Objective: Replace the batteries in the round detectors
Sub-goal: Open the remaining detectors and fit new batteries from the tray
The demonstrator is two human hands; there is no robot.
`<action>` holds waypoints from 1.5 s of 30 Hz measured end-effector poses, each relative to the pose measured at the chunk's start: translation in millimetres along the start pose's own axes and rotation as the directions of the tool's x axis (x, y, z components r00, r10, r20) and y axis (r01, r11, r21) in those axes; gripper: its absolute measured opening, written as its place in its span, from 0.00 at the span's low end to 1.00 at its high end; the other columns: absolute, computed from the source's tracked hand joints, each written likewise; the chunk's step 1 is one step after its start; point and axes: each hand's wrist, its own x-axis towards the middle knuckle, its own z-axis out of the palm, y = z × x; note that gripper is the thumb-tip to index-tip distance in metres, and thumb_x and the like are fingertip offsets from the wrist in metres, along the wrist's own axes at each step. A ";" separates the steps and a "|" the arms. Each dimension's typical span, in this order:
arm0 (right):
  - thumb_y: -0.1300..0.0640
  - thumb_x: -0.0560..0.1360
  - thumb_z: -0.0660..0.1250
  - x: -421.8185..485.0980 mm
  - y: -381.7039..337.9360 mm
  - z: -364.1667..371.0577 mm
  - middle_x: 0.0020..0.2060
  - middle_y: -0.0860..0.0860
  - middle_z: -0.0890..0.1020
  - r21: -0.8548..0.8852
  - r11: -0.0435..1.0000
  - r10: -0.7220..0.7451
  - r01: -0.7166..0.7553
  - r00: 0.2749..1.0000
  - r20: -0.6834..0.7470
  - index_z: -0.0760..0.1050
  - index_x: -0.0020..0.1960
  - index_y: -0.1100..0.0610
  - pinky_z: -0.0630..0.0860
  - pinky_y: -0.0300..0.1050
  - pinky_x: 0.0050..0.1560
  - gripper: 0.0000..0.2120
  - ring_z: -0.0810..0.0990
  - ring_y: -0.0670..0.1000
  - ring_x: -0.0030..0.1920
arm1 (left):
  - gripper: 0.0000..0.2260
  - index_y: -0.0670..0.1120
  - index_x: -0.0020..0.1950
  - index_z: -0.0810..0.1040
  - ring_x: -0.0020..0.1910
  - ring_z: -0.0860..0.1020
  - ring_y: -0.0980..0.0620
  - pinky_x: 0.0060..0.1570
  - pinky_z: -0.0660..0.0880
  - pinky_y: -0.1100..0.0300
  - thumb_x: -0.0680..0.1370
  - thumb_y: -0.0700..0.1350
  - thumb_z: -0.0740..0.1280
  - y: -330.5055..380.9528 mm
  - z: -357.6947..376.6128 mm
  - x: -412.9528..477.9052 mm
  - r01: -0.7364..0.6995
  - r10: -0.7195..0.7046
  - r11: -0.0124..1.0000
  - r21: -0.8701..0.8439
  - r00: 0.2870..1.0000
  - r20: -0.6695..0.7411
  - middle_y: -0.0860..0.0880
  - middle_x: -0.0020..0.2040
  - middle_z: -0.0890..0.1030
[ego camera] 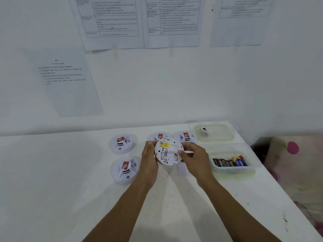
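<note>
Forearms reach in from the bottom edge over white table [52, 180] | left hand [149, 158] curls its fingers round the left rim of held detector [168, 152], back side facing up | right hand [193, 157] pinches the right rim, thumb on the back | other detectors [125, 169] lie behind and left | batteries [230, 161] in tub [233, 170], right.

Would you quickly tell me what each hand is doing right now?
Left hand: grips the held detector by its left edge.
Right hand: grips its right edge.
</note>
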 end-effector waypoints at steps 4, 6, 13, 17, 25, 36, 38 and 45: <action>0.61 0.75 0.70 12.1 -4.5 -5.1 0.49 0.43 0.84 0.050 0.998 -0.035 0.035 0.999 -0.006 0.82 0.56 0.51 0.83 0.48 0.50 0.11 0.84 0.46 0.46 | 0.18 0.42 0.62 0.76 0.58 0.79 0.40 0.56 0.79 0.47 0.78 0.51 0.61 12.1 19.4 3.3 0.111 -0.079 0.945 -0.308 0.990 0.114 0.40 0.61 0.80; 0.62 0.75 0.70 17.3 -6.2 -10.6 0.48 0.39 0.83 -0.001 0.994 -0.106 0.106 0.994 -0.020 0.82 0.54 0.50 0.81 0.40 0.49 0.11 0.83 0.41 0.45 | 0.21 0.43 0.60 0.81 0.58 0.80 0.42 0.62 0.74 0.45 0.76 0.55 0.60 17.3 30.8 2.2 0.216 -0.145 0.914 -0.344 0.965 0.221 0.39 0.62 0.80; 0.53 0.73 0.72 47.1 -6.3 -37.0 0.46 0.49 0.79 -0.382 0.873 -0.317 0.305 0.948 0.034 0.82 0.59 0.51 0.66 0.39 0.49 0.14 0.70 0.47 0.50 | 0.25 0.40 0.70 0.73 0.67 0.74 0.37 0.64 0.72 0.40 0.82 0.56 0.55 9.2 44.9 24.9 0.426 -0.293 0.785 -0.449 0.895 0.337 0.36 0.66 0.76; 0.55 0.75 0.71 79.9 -16.9 -60.7 0.42 0.48 0.81 -0.402 0.839 -0.354 0.367 0.929 0.108 0.85 0.50 0.51 0.72 0.44 0.48 0.05 0.75 0.48 0.44 | 0.24 0.40 0.68 0.76 0.63 0.76 0.35 0.56 0.78 0.41 0.82 0.55 0.56 13.6 55.8 34.6 0.488 -0.320 0.718 -0.497 0.865 0.387 0.35 0.65 0.77; 0.60 0.71 0.71 193.7 -1.6 -116.1 0.34 0.50 0.85 -0.646 0.763 0.075 0.036 0.987 0.143 0.83 0.45 0.52 0.80 0.46 0.45 0.06 0.84 0.51 0.39 | 0.27 0.45 0.76 0.67 0.69 0.70 0.35 0.58 0.75 0.39 0.80 0.57 0.60 15.0 67.9 53.2 0.545 -0.333 0.606 -0.580 0.836 0.437 0.36 0.73 0.68; 0.58 0.71 0.73 228.7 21.4 -91.1 0.44 0.49 0.83 -0.764 0.642 0.224 0.073 0.935 0.277 0.85 0.51 0.53 0.76 0.42 0.51 0.09 0.80 0.51 0.48 | 0.26 0.43 0.72 0.71 0.66 0.73 0.35 0.60 0.74 0.37 0.80 0.58 0.60 -1.4 67.5 73.7 0.544 -0.376 0.638 -0.545 0.838 0.396 0.35 0.69 0.74; 0.59 0.70 0.73 231.2 23.2 -87.5 0.42 0.50 0.83 -0.749 0.660 0.223 0.055 0.938 0.265 0.85 0.48 0.54 0.77 0.43 0.50 0.08 0.80 0.51 0.48 | 0.26 0.42 0.71 0.72 0.65 0.73 0.35 0.60 0.73 0.36 0.80 0.58 0.60 -2.4 66.6 75.6 0.543 -0.381 0.636 -0.548 0.839 0.389 0.35 0.67 0.75; 0.66 0.67 0.73 228.0 17.8 -95.7 0.36 0.56 0.85 -0.551 0.834 0.157 -0.033 0.971 0.180 0.82 0.41 0.58 0.77 0.43 0.39 0.05 0.81 0.52 0.34 | 0.26 0.41 0.70 0.74 0.71 0.69 0.36 0.70 0.64 0.39 0.79 0.57 0.60 -1.4 66.7 78.6 0.536 -0.403 0.632 -0.560 0.844 0.353 0.34 0.68 0.74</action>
